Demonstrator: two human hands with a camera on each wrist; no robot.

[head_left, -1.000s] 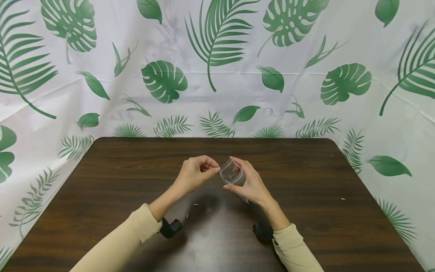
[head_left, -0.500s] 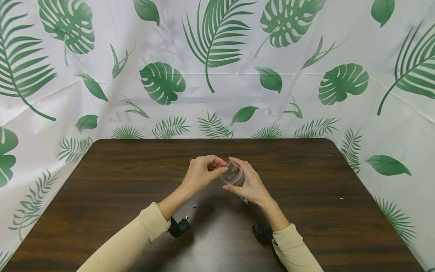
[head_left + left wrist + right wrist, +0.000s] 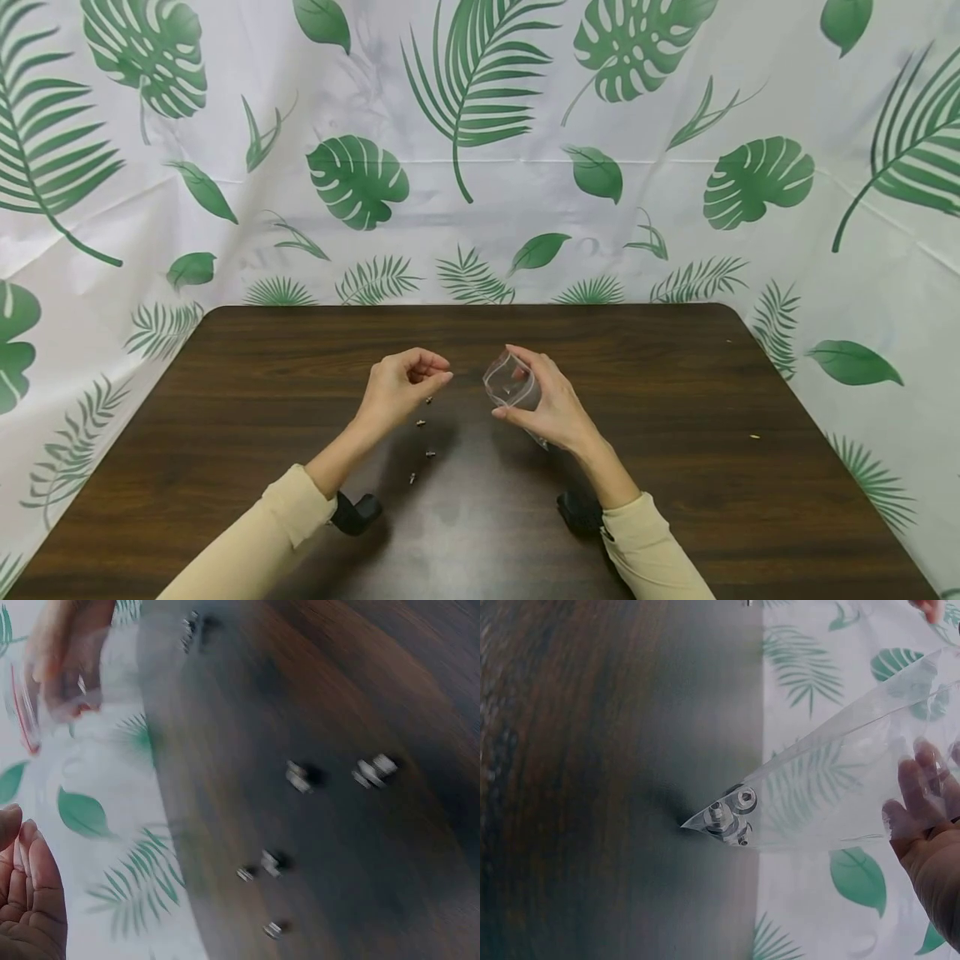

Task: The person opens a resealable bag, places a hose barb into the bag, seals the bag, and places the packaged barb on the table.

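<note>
My right hand (image 3: 557,410) holds a clear zip bag (image 3: 504,385) by its sides, its mouth spread wide toward the left. In the right wrist view, several small shiny metal fittings (image 3: 720,815) lie bunched in the bag's bottom corner. To the left of the bag, my left hand (image 3: 401,385) hovers above the table with fingers loosely bent and thumb near the index finger; nothing shows between them. Below it, several more metal fittings (image 3: 431,454) are scattered on the wood, and the left wrist view shows them larger, slightly blurred, such as a stepped cylindrical fitting (image 3: 374,771).
The dark wood-grain table (image 3: 675,375) reaches back to a white curtain (image 3: 480,225) printed with green leaves. A small yellow scrap (image 3: 754,437) lies at the right. Black wrist cameras, such as the left camera (image 3: 356,514), hang under both forearms.
My left hand first moved right to the bag's mouth, its fingertips overlapping the opening, then drew back left, uncovering fittings on the table. The right hand and bag stayed nearly still.
</note>
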